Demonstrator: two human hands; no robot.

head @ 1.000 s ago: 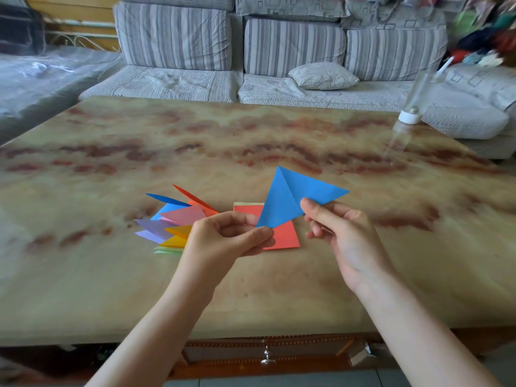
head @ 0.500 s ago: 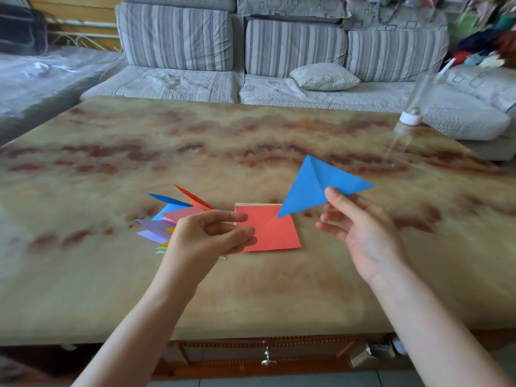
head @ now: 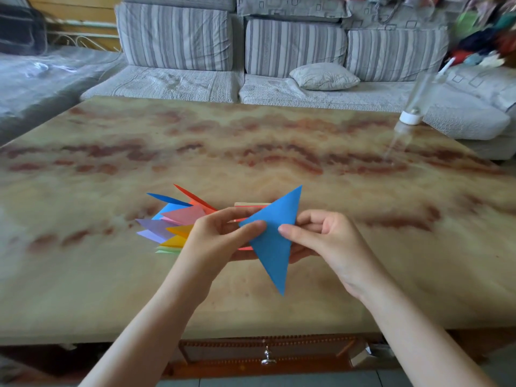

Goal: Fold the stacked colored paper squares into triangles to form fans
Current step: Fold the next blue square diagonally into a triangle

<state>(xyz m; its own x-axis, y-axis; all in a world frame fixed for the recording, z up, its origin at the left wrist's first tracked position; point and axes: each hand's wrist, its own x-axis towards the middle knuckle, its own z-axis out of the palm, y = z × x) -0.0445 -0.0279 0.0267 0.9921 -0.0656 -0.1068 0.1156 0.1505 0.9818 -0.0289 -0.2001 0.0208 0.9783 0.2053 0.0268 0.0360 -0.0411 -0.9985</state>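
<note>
A blue paper triangle (head: pixel 275 241) is held above the table, one point up and right, another down toward me. My left hand (head: pixel 220 238) pinches its left corner between thumb and fingers. My right hand (head: pixel 315 236) pinches its right side, thumb on top. Under both hands lies the stack of paper squares (head: pixel 251 204), red on top, mostly hidden. To the left, a fan of folded coloured triangles (head: pixel 176 222) lies spread on the table.
The marbled table (head: pixel 251 152) reaches to a near edge with a drawer knob (head: pixel 267 358) below. A clear bottle with a white cap (head: pixel 413 107) stands at the far right edge. A striped grey sofa (head: pixel 279 51) runs behind the table.
The right hand brought the blue triangle back from the right and turned it. The left hand, which had let go, took hold of its left corner again. Both hands now hold it.
</note>
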